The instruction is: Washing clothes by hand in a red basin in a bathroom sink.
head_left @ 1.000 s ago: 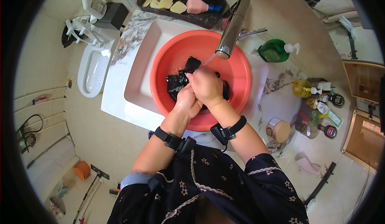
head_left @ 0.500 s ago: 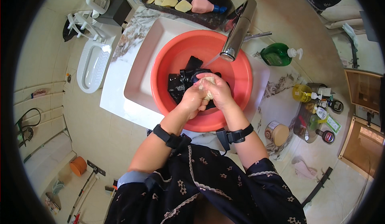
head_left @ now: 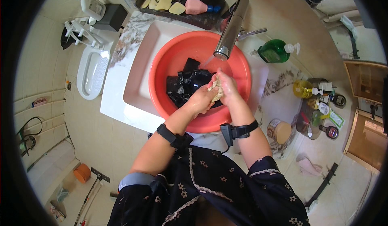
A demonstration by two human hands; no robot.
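My left hand (head_left: 201,100) and my right hand (head_left: 227,89) are closed together around a small crumpled cream cloth (head_left: 218,91). They hold it over the right part of an orange-red plastic basin (head_left: 159,64). Wet black fabric (head_left: 178,89) lies bunched in the basin, just left of my hands and partly under them. A thin stream of water falls from the chrome faucet (head_left: 231,31) beside the fabric. The undersides of my fingers are hidden.
The basin sits in a white rectangular sink (head_left: 141,64). Around it stand a green pump bottle (head_left: 274,51), a lidded jar (head_left: 279,131), a clear organizer (head_left: 309,123) with bottles, and a black tray (head_left: 161,13) holding soap pieces and a pink bottle (head_left: 197,6).
My hands have shifted slightly right with the cream cloth, and my right hand has turned more upright, its fingers less folded over the cloth. More of the black fabric shows.
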